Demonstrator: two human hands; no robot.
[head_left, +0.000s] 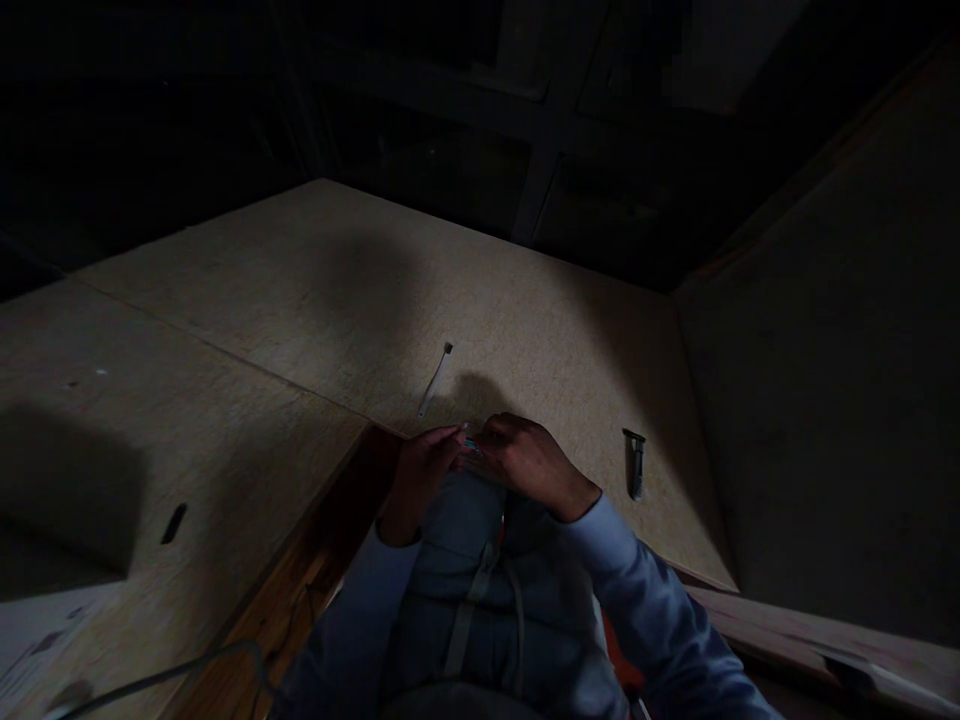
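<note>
The scene is very dark. My left hand [418, 478] and my right hand [525, 462] meet in front of my body, at the near edge of a pale board panel [315, 300]. Both have their fingers pinched together around a small pale object [466, 440] that I cannot make out. Blue sleeves cover both arms. A thin white rod-like piece [436, 378] lies on the panel just beyond my hands.
A small dark tool or fitting [634, 462] lies on the panel to the right of my hands. A second board [112, 420] with a dark slot [173, 523] lies at the left. A cable [172, 672] runs along the lower left. A dark upright panel [825, 400] stands at the right.
</note>
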